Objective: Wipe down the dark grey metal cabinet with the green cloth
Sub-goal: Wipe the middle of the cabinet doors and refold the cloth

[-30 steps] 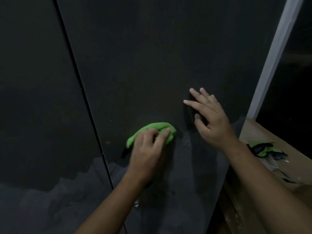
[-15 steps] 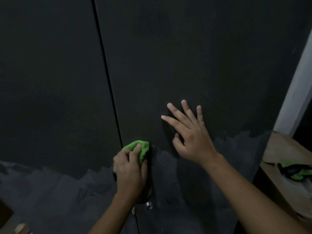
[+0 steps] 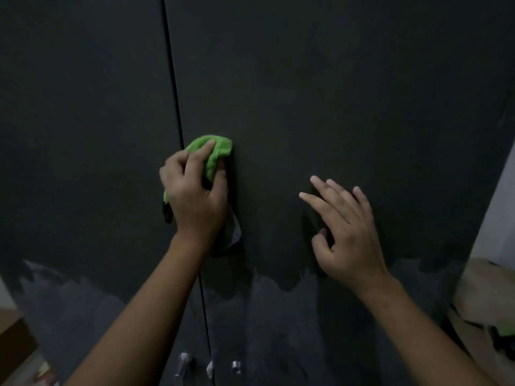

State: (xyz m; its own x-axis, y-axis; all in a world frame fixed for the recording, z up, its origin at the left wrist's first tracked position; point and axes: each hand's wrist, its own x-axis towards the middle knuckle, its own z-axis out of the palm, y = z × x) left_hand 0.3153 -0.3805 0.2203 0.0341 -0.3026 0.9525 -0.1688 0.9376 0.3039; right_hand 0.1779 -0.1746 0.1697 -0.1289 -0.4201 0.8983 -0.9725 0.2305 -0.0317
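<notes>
Cloth: the cloth is bunched on the cabinet, just right of the seam, 11 o'clock from centre.
Left hand: my left hand clamps the cloth against the door.
Right hand: my right hand is at 4 o'clock from the cloth, fingers spread, holding nothing.
Done: I judge the darker upper panels wiped.
Left: the paler ragged band at 6 o'clock looks unwiped.
Room: free door at 12 and 9; handles at 6 and a box at 4 crowd me.

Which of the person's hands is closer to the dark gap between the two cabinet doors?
Left. The left hand, gripping the green cloth, sits right at the gap; the right hand is spread farther right on the door.
</notes>
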